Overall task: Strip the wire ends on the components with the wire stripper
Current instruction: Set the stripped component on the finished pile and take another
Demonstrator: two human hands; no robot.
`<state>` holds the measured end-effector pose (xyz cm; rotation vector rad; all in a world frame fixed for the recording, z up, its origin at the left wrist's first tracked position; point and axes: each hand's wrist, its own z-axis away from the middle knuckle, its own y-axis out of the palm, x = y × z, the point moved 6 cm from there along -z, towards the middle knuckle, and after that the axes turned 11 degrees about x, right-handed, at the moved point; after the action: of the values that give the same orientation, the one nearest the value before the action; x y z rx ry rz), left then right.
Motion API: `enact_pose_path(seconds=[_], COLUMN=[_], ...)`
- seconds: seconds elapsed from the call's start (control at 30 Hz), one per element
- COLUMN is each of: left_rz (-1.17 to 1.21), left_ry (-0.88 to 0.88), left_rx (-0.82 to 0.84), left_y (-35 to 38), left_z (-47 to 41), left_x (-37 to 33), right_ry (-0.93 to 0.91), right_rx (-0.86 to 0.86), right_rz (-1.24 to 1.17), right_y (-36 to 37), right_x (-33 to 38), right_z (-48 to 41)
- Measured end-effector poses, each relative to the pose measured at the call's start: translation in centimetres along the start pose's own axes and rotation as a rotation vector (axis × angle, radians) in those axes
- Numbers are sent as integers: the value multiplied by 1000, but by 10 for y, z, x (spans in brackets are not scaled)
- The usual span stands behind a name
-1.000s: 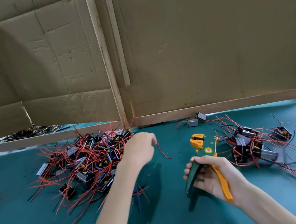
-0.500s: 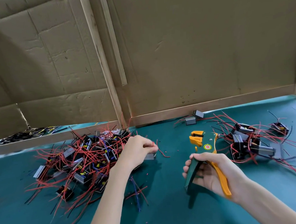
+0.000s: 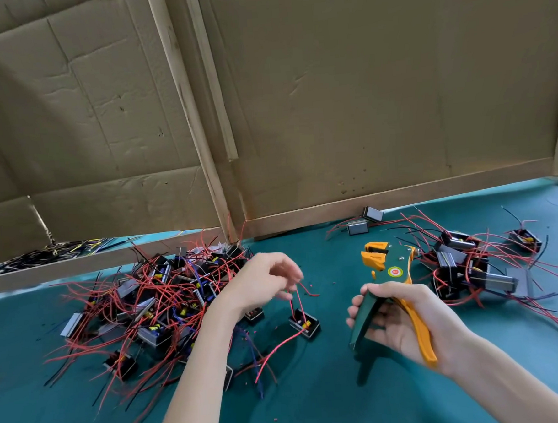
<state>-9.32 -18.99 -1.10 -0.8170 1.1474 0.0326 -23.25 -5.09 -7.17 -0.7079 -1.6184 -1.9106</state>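
Observation:
My right hand (image 3: 405, 321) grips the green and orange wire stripper (image 3: 389, 276) by its handles, jaws pointing up and away. My left hand (image 3: 265, 284) pinches the red wires of one small black component (image 3: 305, 324), which hangs just below the fingers, a little above the green table, with a long red wire trailing down to the left. A big tangled pile of components with red wires (image 3: 146, 304) lies to the left of that hand. A smaller heap of components (image 3: 464, 268) sits to the right of the stripper.
A cardboard wall with wooden battens (image 3: 330, 110) stands close behind the work area. Two loose grey components (image 3: 366, 220) lie at its foot. The green table mat (image 3: 315, 405) carries small red insulation bits. Dark wires (image 3: 45, 255) lie behind the left batten.
My left hand has pulled one component out of the left pile by its red wires and lifted it towards the centre. My right hand and the stripper have barely moved.

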Motion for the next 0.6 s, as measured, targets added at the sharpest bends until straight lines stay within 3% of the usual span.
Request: enact_pose_path(seconds=[0.07, 0.17, 0.4, 0.6], left_rz=[-27, -109, -115, 416], left_ry=[-193, -390, -163, 52], left_rx=[-39, 75, -53, -100], left_y=[-5, 6, 21, 28], left_z=[-1, -2, -19, -21], left_x=[15, 32, 32, 15], right_ry=[-2, 10, 18, -9], right_rx=[-1, -1, -5, -6], right_rz=[0, -1, 8, 26], right_y=[-1, -1, 0, 1], right_x=[0, -2, -2, 3], right_z=[0, 0, 1, 2])
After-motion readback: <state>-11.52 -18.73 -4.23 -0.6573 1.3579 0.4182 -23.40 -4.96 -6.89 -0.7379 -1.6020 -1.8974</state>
